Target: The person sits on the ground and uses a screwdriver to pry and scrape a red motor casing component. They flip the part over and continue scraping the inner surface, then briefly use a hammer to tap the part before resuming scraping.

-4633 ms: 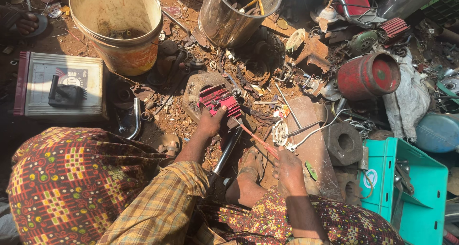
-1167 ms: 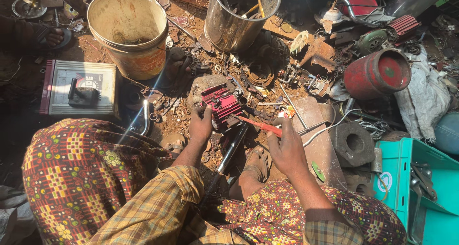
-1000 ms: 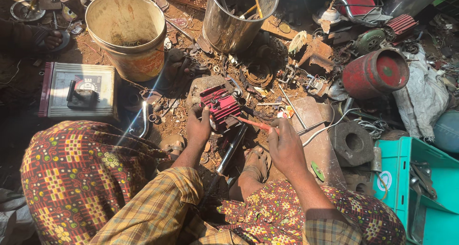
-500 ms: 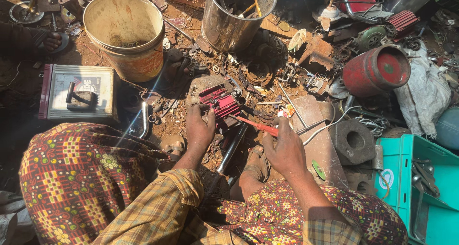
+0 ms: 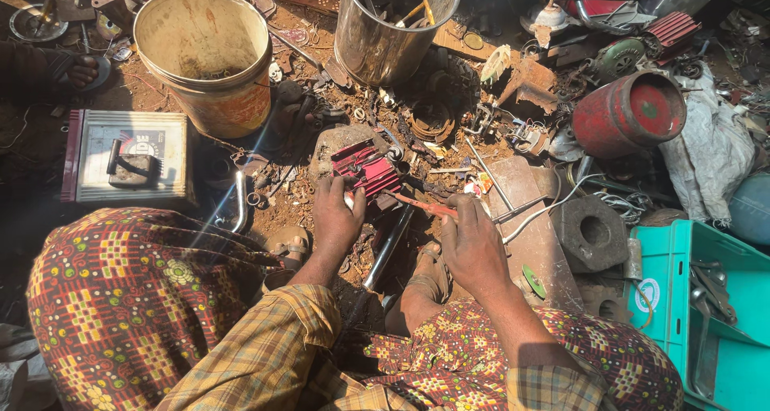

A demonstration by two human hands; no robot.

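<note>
The left hand [image 5: 337,218] curls closed on a red finned metal block [image 5: 366,167] just beyond its fingertips; the right hand [image 5: 473,247] grips a thin red-handled screwdriver [image 5: 423,206], tip toward the block.

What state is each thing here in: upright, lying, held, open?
Red finned part: steadied by left hand.
Red-handled tool: held in right hand.
Yellow bucket: upright, open.
Steel bucket: upright, holding scrap.
Red cylinder: lying sideways.
Teal crate: open.
</note>
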